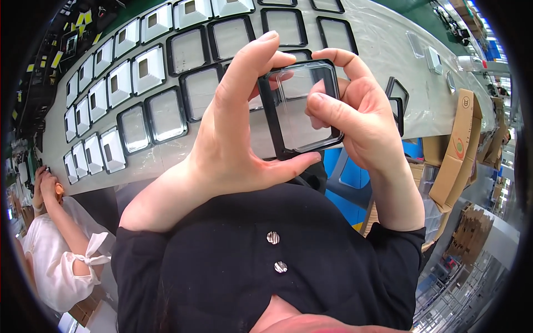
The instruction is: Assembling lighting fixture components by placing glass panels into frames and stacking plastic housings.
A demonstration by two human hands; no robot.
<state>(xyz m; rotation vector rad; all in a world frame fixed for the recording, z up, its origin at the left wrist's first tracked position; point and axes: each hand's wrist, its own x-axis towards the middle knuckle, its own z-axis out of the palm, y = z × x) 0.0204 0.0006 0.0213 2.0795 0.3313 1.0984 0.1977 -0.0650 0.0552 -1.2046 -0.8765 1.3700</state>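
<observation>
A black rectangular frame with a clear window (272,119) is held up, tilted, in front of my chest. My right hand (363,114) grips its right side, the thumb bent over the clear pane and the index finger at the top right corner. Around the left side curves my left hand (230,119): its thumb lies along the lower edge, some fingers reach behind the upper left corner, and the index finger sticks up. Part of those left fingers shows dimly through the pane. Whether the window is fixed in the frame I cannot tell.
Rows of similar black windowed frames (166,114) lie on the covered table (377,33). White raised pieces (149,69) sit in several frames at the left. Loose black frames (397,100) and a cardboard box (455,150) are right. Another person (61,250) works at the left.
</observation>
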